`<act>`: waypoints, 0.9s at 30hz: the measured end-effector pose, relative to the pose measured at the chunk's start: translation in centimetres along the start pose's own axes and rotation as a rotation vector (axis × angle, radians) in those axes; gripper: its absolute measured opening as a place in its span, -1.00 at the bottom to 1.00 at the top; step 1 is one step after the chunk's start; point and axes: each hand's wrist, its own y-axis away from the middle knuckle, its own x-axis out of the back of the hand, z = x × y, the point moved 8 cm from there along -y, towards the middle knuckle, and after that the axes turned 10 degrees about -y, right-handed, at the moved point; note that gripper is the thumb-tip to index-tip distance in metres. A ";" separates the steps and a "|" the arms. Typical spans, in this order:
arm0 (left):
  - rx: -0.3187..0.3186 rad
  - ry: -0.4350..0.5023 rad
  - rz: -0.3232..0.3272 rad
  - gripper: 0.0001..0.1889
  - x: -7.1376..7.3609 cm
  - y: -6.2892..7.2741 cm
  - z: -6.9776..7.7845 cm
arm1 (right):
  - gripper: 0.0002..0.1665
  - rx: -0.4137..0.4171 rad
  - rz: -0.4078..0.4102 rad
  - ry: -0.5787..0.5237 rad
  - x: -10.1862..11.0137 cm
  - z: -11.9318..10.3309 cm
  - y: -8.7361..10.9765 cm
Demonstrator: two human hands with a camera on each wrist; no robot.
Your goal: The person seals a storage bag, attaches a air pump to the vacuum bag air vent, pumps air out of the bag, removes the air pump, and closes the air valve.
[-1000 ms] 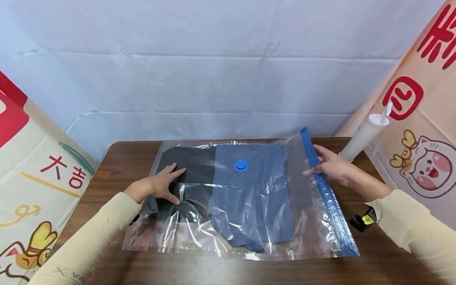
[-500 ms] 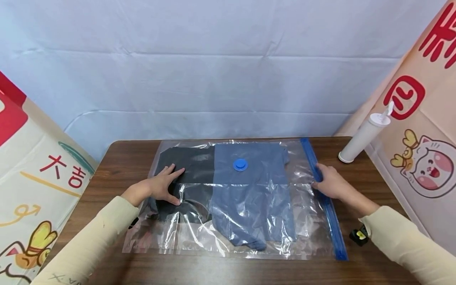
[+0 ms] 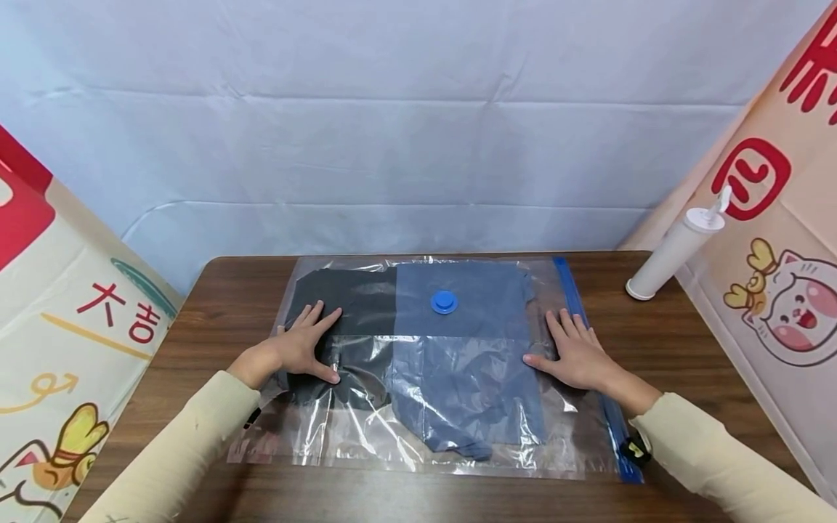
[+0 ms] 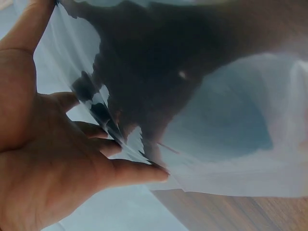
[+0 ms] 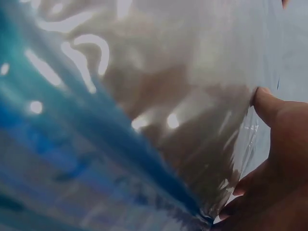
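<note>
A clear vacuum storage bag (image 3: 353, 436) lies flat, with a dark garment (image 3: 360, 305) on its left and a blue garment (image 3: 464, 378) on its right inside. A round blue valve (image 3: 444, 301) sits on its upper face. Down the bag's right end runs a blue zip strip (image 3: 570, 287). My left hand (image 3: 302, 347) rests with spread fingers on the film over the dark garment. My right hand (image 3: 578, 356) lies with straight fingers on the film beside the zip strip, its thumb at the blue garment's edge. In the right wrist view the strip (image 5: 134, 144) passes close by the hand.
A white hand pump (image 3: 673, 254) stands at the back right of the wooden table (image 3: 366, 497). Pale cloth (image 3: 418, 145) hangs behind, and printed banners (image 3: 771, 290) hang at both sides.
My right hand has let go of the zip strip and moved left onto the film. The bag's right end, raised earlier, now lies flat. My left hand has stayed nearly in place.
</note>
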 end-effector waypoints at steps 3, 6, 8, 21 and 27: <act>0.006 -0.006 0.004 0.34 0.1 0.0 0.0 | 0.29 0.002 -0.009 -0.012 -0.1 0.0 -0.2; 0.011 -0.009 0.009 0.33 0.2 0.0 -0.1 | 0.29 0.017 0.004 -0.028 0.0 0.0 -0.3; 0.011 -0.012 0.014 0.33 0.2 -0.1 -0.1 | 0.29 0.028 0.018 -0.041 0.1 0.0 -0.4; -0.005 -0.016 0.008 0.31 0.2 -0.4 -0.4 | 0.32 0.022 0.021 -0.037 0.3 0.1 -1.1; -0.038 -0.001 -0.006 0.27 1.0 0.0 0.1 | 0.37 0.010 0.003 -0.034 0.8 0.2 -1.5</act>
